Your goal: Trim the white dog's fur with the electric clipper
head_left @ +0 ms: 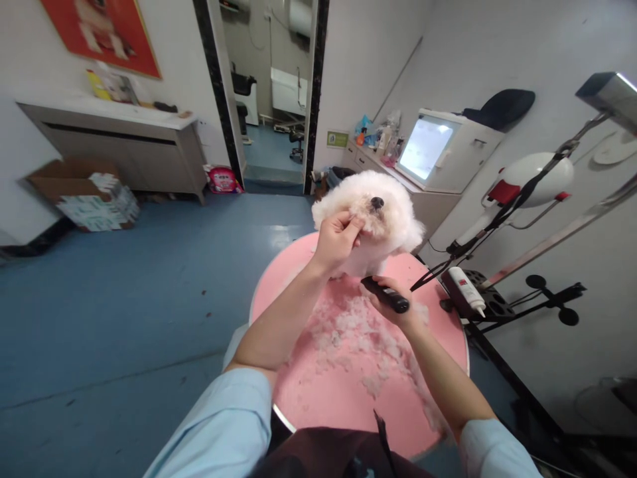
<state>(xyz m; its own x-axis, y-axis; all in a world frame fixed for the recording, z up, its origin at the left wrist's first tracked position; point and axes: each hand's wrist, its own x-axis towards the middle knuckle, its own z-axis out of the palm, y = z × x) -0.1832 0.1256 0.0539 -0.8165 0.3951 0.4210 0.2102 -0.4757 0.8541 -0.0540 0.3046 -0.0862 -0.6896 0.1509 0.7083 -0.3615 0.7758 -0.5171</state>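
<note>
The dog is at the far side of the round pink table, its head tipped up, black nose towards the camera. The left hand is nearly closed, thumb and fingers pinched at the muzzle, just beside the nose. The right hand is curled round a black clipper — its front end points at the dog's lower chest, close by, though whether it touches I cannot tell. Loose white fur lies strewn over the table in front of the dog, mostly between the two forearms. Past the table's right edge, a white bottle lies tilted on a dark rack — nozzle towards the person
</note>
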